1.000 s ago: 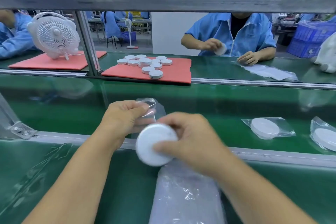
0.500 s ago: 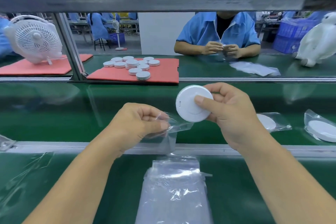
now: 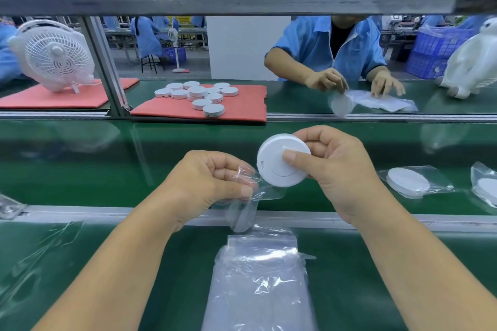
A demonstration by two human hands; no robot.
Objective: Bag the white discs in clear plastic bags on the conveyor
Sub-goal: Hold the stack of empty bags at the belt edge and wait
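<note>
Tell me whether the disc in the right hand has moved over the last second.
Yes. The white disc rose from the near rail to over the belt.

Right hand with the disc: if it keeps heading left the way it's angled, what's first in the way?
Probably the clear bag that the left hand pinches; the disc in the right hand already looks at its mouth, though depth is unclear.

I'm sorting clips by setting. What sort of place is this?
Most likely a factory packing line: a green conveyor belt carries white round discs sealed in clear plastic bags, loose white discs wait on a red mat, and a worker in a blue smock sits opposite.
</note>
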